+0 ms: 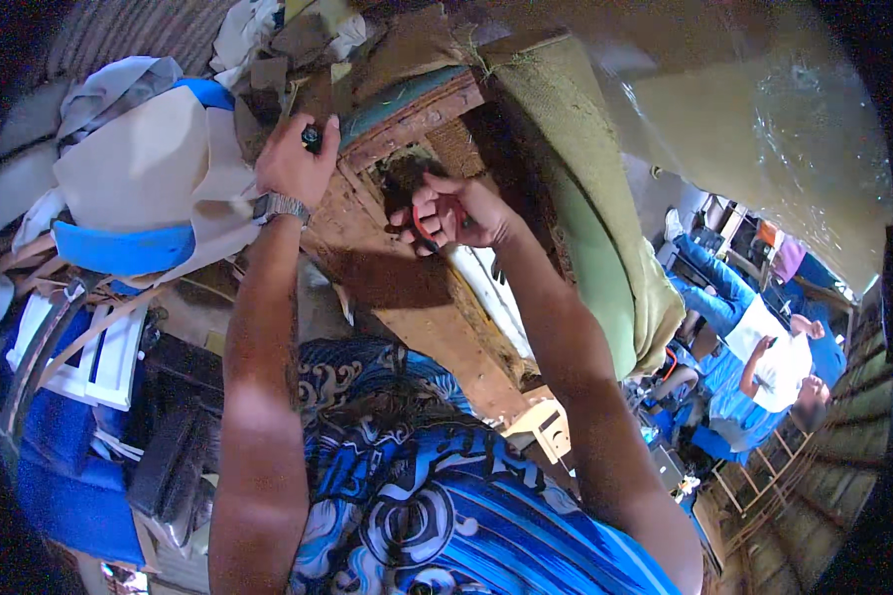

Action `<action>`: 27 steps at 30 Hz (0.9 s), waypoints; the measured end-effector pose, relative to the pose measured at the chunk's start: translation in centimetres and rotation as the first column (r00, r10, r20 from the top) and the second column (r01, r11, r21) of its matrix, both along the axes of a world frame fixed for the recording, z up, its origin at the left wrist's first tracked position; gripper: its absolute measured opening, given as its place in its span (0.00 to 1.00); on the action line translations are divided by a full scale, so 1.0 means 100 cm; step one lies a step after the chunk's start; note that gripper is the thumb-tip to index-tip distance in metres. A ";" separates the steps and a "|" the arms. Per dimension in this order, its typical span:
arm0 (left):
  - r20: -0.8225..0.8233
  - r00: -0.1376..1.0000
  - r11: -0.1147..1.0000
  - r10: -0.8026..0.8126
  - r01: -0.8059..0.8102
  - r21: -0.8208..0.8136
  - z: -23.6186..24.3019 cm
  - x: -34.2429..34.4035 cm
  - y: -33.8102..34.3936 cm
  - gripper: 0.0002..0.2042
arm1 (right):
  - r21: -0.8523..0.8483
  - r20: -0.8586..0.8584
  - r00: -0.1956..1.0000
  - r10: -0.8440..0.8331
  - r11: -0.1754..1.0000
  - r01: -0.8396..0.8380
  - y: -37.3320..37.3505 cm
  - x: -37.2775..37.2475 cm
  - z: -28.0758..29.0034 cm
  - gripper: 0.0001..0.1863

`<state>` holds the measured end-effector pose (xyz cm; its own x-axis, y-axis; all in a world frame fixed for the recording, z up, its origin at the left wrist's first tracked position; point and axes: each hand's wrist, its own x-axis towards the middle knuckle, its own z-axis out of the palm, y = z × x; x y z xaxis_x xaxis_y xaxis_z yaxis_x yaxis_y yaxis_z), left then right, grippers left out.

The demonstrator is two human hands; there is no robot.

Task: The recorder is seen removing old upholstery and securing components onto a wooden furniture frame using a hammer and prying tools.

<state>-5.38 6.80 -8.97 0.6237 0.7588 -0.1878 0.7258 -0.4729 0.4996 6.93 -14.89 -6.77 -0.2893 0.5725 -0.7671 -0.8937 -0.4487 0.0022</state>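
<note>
My left hand (298, 167), with a metal watch (280, 206) at the wrist, is closed round a small black-ended object (312, 137) at the corner of a wooden furniture frame (417, 127). Most of that object is hidden by my fingers. Inside the frame, my right hand (461, 210) grips red-handled pliers (424, 230); their jaws cannot be made out. Green upholstery fabric (605, 268) covers the frame's right side. Below my right hand, a white strip (488, 293) lies along a bare wooden board (446, 342).
Cream and blue padded pieces (134, 183) are piled at the left, above a white slatted piece (89, 347) and wood strips. A large plastic-wrapped surface (764, 139) rises at the far right. Another person (769, 357) sits at the right among blue items.
</note>
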 end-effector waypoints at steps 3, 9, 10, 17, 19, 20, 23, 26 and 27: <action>0.018 1.000 1.000 -0.006 0.006 -0.010 0.001 0.000 0.001 0.20 | 0.109 -0.062 0.995 -0.076 0.991 0.082 -0.006 -0.007 -0.003 0.23; -0.005 1.000 0.999 -0.006 0.006 -0.050 -0.001 0.000 0.001 0.20 | 0.115 -0.052 0.986 -0.160 0.980 0.165 -0.003 -0.019 -0.011 0.24; -0.012 1.000 0.998 -0.005 0.005 -0.059 -0.002 0.000 0.002 0.20 | 0.115 -0.038 0.983 -0.180 0.976 0.183 -0.001 -0.021 -0.012 0.24; 0.069 0.997 1.000 -0.019 0.020 -0.008 -0.006 -0.001 0.001 0.19 | -0.069 0.232 0.969 0.084 0.995 -0.070 0.009 -0.021 -0.004 0.26; 0.071 0.997 1.000 -0.017 0.019 -0.025 -0.005 0.000 0.001 0.19 | -0.269 0.686 0.469 0.557 0.792 -0.548 0.015 -0.008 0.006 0.27; 0.058 0.998 0.999 -0.020 0.022 -0.027 -0.004 0.000 0.001 0.19 | -0.377 0.762 0.217 0.610 0.690 -0.617 0.020 -0.003 0.012 0.27; 0.041 0.999 1.000 -0.031 0.031 -0.003 0.000 0.000 0.001 0.18 | -0.603 0.745 -0.300 0.595 0.409 -0.686 0.035 0.013 0.031 0.29; 0.078 0.996 0.999 -0.037 0.034 0.039 0.002 -0.001 0.000 0.19 | -0.681 0.720 -0.673 0.167 -0.017 -0.732 0.042 0.022 0.036 0.26; 0.091 0.995 1.000 -0.029 0.028 0.013 0.002 -0.001 0.000 0.19 | -0.670 0.714 -0.641 0.282 0.009 -0.742 0.040 0.024 0.034 0.25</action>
